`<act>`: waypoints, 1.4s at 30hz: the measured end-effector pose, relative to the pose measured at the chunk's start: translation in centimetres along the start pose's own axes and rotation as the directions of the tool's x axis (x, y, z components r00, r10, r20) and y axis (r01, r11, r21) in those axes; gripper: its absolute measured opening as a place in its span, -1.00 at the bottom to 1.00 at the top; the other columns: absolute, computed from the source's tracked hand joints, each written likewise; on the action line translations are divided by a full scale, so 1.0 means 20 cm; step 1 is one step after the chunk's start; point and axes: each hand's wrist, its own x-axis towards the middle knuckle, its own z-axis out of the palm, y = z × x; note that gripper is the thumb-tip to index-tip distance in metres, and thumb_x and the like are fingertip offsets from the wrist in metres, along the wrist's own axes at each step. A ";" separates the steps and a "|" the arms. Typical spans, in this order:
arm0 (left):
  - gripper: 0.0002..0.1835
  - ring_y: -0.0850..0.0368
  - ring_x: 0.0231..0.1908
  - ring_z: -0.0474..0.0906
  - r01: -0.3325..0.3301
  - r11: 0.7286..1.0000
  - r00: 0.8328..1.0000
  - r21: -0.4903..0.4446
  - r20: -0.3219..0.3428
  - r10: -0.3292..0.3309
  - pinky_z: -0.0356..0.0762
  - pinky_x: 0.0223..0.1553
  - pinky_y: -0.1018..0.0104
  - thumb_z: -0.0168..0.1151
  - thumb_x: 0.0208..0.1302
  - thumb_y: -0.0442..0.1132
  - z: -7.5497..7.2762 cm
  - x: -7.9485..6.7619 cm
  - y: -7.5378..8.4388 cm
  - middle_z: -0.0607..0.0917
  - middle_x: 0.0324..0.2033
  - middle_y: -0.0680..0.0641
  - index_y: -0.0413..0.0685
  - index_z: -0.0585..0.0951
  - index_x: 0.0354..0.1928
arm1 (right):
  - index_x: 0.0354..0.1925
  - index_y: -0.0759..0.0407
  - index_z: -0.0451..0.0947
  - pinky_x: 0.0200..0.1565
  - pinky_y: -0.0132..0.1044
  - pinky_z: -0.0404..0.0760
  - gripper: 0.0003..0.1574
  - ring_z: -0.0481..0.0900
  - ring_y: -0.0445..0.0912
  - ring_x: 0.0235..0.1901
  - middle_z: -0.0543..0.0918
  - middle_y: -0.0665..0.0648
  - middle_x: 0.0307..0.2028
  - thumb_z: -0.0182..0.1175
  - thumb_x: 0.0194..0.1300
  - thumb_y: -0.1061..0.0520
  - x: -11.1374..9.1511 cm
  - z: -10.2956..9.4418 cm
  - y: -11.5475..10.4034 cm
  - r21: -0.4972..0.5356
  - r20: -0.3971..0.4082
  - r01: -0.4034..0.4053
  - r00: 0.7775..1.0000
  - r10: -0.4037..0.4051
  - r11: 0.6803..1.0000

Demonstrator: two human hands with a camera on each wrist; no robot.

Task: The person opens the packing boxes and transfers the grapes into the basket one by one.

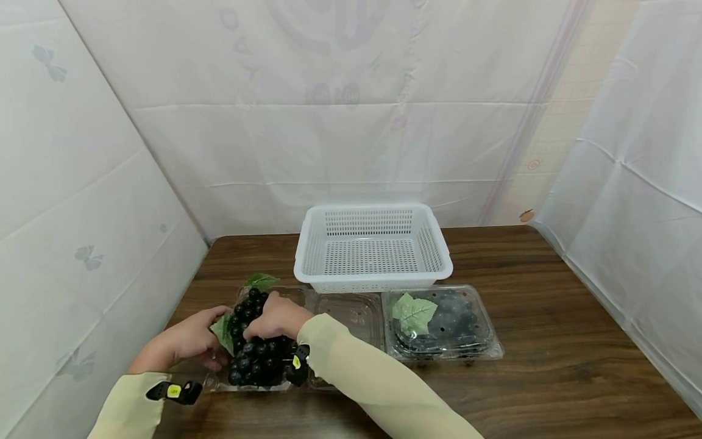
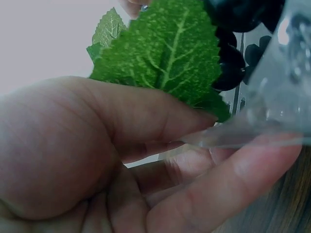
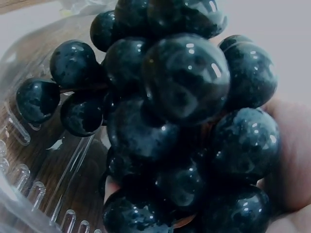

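A bunch of black grapes (image 1: 256,364) with green leaves (image 1: 222,332) is above and within the left part of an opened clear plastic clamshell box (image 1: 351,310). My right hand (image 1: 278,317) grips the bunch, its fingers among the grapes (image 3: 187,80) in the right wrist view. On the left side, my left hand (image 1: 192,336) pinches the box's thin clear rim (image 2: 218,138) between thumb and fingers, beside a leaf (image 2: 163,53). Some of the right fingers are hidden by grapes.
A white slotted basket (image 1: 373,283) stands behind the box. To the right lies a closed clear box (image 1: 485,329) with dark grapes and a leaf inside. All rest on a brown wooden table (image 1: 548,341), with white curtains (image 1: 351,140) at the back and sides.
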 end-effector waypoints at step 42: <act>-0.27 -0.10 -0.42 0.69 -0.052 0.998 0.999 0.024 -0.007 0.052 0.78 -0.39 -0.07 0.20 0.17 -0.55 0.02 -0.01 0.00 0.62 -0.33 -0.23 -0.37 0.20 0.40 | 0.65 -0.04 -0.10 0.21 0.02 0.60 0.34 0.42 0.08 0.40 0.29 0.11 0.53 0.45 0.17 -0.25 -0.02 -0.10 0.00 0.101 0.033 0.071 0.997 -0.075 0.992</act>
